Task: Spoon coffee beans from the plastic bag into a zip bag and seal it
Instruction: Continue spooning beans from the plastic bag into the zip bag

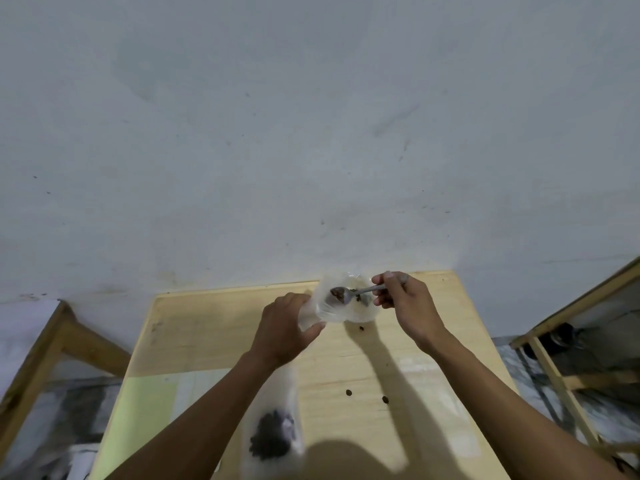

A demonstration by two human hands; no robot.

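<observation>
Far left of the frame: a wooden frame (pixel 52 344), angled, just beside the surface (pixel 214 327). The surface is light wood and fills the lower middle, its far edge against a grey wall (pixel 311 116). A pale green patch (pixel 145 410) sits on its lower left part.

Left hand (pixel 285 329), centre, fingers curled, grips the left side of a clear plastic bag (pixel 332 311) and holds its mouth open. Forearm crosses the lower middle and partly covers a second clear bag (pixel 273 427) lying below the wrist, with a dark clump of coffee beans (pixel 272 439) in its lower end. Blurred; can't tell if it has a zip strip.

A metal spoon (pixel 349 293) has its bowl inside the held bag, beans in it. A few more beans lie in that bag.

Right hand (pixel 403 301), right of the bag, pinches the spoon handle.

Loose beans (pixel 362 328) lie on the surface just under the held bag, two more lower down, between the forearms.

Far right: another wooden frame (pixel 568 344), dark clutter under it.
</observation>
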